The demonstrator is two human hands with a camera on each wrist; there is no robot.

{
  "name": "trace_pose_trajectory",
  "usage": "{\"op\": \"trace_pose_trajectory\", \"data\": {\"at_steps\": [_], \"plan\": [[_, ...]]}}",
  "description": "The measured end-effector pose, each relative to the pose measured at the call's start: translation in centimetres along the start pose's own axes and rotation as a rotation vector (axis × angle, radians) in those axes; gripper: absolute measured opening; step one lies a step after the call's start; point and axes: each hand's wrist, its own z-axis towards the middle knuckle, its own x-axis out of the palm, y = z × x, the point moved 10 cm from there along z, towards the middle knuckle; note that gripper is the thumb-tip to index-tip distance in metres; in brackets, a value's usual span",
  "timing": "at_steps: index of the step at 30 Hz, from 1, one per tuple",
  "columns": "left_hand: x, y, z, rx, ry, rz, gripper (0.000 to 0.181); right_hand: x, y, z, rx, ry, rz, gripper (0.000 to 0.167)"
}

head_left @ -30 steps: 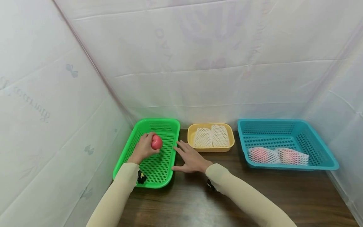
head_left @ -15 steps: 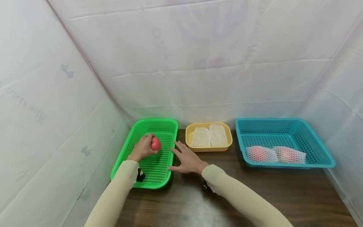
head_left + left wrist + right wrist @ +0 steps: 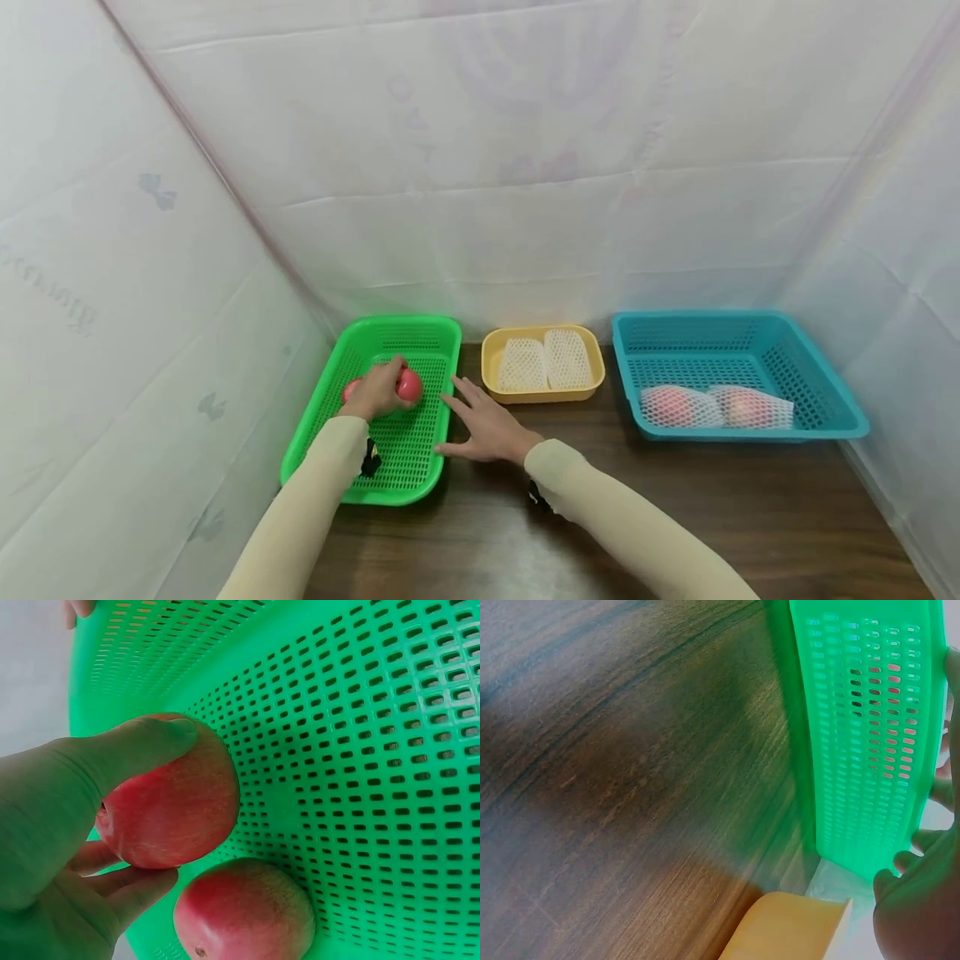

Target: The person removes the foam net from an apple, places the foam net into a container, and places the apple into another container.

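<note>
In the head view, my left hand point(image 3: 381, 390) is inside the green basket point(image 3: 405, 493) and grips a red apple point(image 3: 409, 387). The left wrist view shows the thumb across the top of this apple point(image 3: 176, 802) and fingers beneath it. A second apple point(image 3: 246, 911) lies on the basket floor just beside it; in the head view my hand partly covers this second apple point(image 3: 350, 388). My right hand point(image 3: 491, 427) has its fingers spread at the basket's right rim. In the right wrist view, its fingertips are by that rim, with nothing held.
A yellow tray point(image 3: 543, 398) with two white foam net sleeves point(image 3: 567, 360) stands right of the green basket. Farther right is a blue basket point(image 3: 705, 321) containing two fruits in foam nets point(image 3: 670, 407). White sheeting point(image 3: 450, 167) encloses the dark wooden table point(image 3: 570, 517).
The head view has shifted slightly, moving the scene leftward. The held apple sits a little lower in the basket, and a second apple now shows left of my left hand. My right hand stays at the rim.
</note>
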Motion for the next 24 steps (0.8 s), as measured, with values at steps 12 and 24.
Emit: {"op": "trace_pose_trajectory", "data": {"at_steps": [12,24], "plan": [[1.7,0.1,0.8,0.007,0.049,0.018,0.07,0.2,0.2,0.0,-0.002,-0.022,-0.007,0.092],[2.6,0.5,1.6,-0.012,0.065,0.015,0.075,0.4,-0.3,0.1,-0.003,-0.027,-0.003,0.093]]}}
